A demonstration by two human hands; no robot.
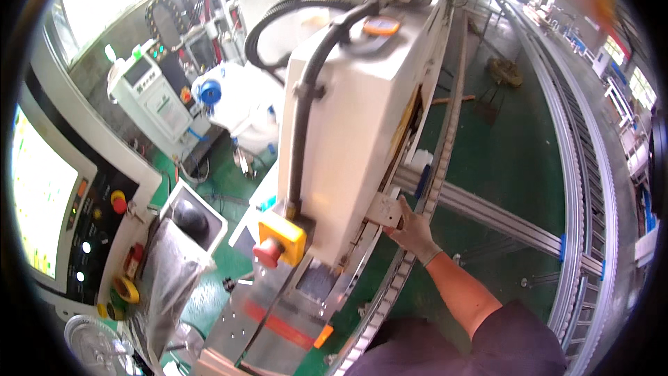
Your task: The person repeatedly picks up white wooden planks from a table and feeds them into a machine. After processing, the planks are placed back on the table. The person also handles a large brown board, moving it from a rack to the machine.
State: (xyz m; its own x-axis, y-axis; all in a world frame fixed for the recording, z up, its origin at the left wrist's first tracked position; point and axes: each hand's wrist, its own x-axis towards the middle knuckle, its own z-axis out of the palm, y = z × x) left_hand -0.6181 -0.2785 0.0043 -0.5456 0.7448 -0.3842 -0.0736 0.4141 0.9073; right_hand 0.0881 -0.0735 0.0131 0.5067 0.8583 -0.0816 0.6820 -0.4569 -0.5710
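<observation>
A small pale metal bracket juts from the white machine housing.

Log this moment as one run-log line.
right hand: fingers on small metal bracket at white machine housing | left hand: not in view | red emergency button: untouched

Only one arm shows, the right one. It comes in from the lower edge, where a dark short sleeve covers the upper arm, and the bare forearm stretches up and to the left, nearly straight. The wrist is slightly bent. The right hand is seen from its back, fingers pointing up and away from the body, held close together and curled lightly at the tips, pressed against something rather than spread wide. The left hand is out of sight.
</observation>
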